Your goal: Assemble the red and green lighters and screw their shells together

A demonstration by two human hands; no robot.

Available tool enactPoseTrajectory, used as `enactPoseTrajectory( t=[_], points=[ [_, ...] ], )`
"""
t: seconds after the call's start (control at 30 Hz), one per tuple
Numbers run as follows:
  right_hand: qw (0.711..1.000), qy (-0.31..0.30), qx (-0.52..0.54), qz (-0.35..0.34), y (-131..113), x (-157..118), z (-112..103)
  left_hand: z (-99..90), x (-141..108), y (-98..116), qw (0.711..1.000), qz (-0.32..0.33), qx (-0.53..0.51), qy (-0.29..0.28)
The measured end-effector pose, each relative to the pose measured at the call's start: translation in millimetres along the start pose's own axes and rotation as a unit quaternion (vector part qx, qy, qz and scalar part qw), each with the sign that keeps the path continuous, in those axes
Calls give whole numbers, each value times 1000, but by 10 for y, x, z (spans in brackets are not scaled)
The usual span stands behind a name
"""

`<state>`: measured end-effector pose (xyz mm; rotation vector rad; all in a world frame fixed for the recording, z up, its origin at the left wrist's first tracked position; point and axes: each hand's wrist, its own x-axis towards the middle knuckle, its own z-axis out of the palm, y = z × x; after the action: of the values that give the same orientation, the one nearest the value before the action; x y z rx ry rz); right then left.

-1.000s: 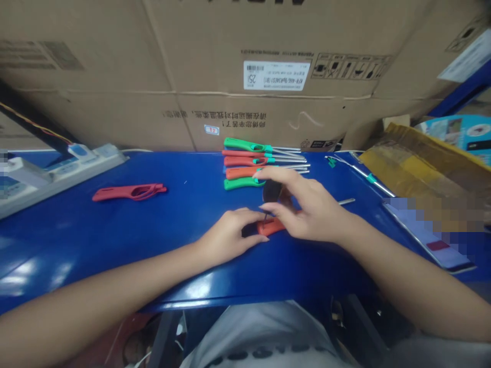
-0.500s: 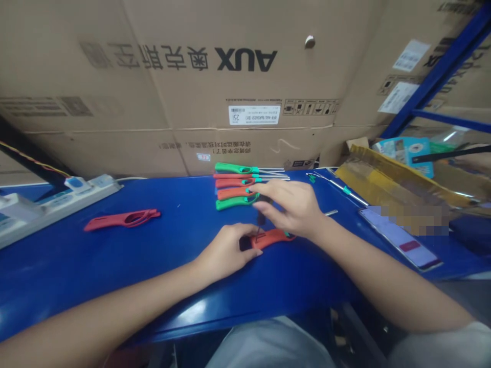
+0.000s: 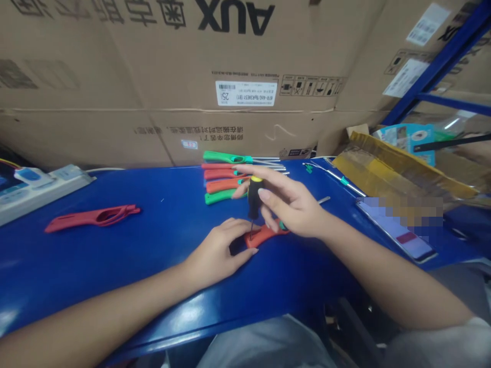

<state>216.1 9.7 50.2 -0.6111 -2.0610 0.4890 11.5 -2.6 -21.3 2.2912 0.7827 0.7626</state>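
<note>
My left hand (image 3: 217, 250) grips the end of an orange-red lighter body (image 3: 264, 235) lying on the blue table, thumb and fingers on either side. My right hand (image 3: 293, 204) holds a black screwdriver (image 3: 253, 202) with a yellow top, upright, its tip on the left end of that body. Behind the hands lies a row of several lighters with metal rods, among them a green one (image 3: 222, 157) at the back and another green one (image 3: 218, 197) in front. A separate red casing (image 3: 94, 218) rests at the left.
A white power strip (image 3: 46, 189) is at the left edge of the blue table (image 3: 153, 266). At the right are a phone (image 3: 395, 230), a lighter rod with wires (image 3: 345, 182) and a box with yellow tape (image 3: 399, 163). Large cardboard (image 3: 161, 92) stands behind, beside a blue frame (image 3: 437, 66).
The view has shifted, so the table items sit further left. My right hand's fingers have opened out somewhat around the screwdriver, whose handle now shows. My left hand stays on the orange-red body.
</note>
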Motion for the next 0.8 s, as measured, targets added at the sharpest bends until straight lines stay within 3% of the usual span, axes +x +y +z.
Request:
enactPoseTrajectory(
  t=[0.17,0.23,0.37,0.5,0.57,0.7,0.8],
  points=[
    [981,103,-131,-96,65,1,-61,6,1,-12,1000,5,4,10],
    [985,84,-117,-89,41,8,-60,5,-1,-17,1000,5,1,7],
    [1000,-7,9,-2,-17,20,-29,4,-7,-20,1000,5,0,2],
    [980,90,-122,-126,30,-19,-26,12,-6,-24,1000,9,0,6],
    [968,95,-165,-162,44,-34,-37,11,0,-19,1000,11,-4,7],
    [998,2,-41,-53,9,-9,-39,0,8,-6,1000,11,-5,-7],
    [994,26,-56,-89,11,7,-40,-4,2,-8,1000,19,-1,-8]
  ],
)
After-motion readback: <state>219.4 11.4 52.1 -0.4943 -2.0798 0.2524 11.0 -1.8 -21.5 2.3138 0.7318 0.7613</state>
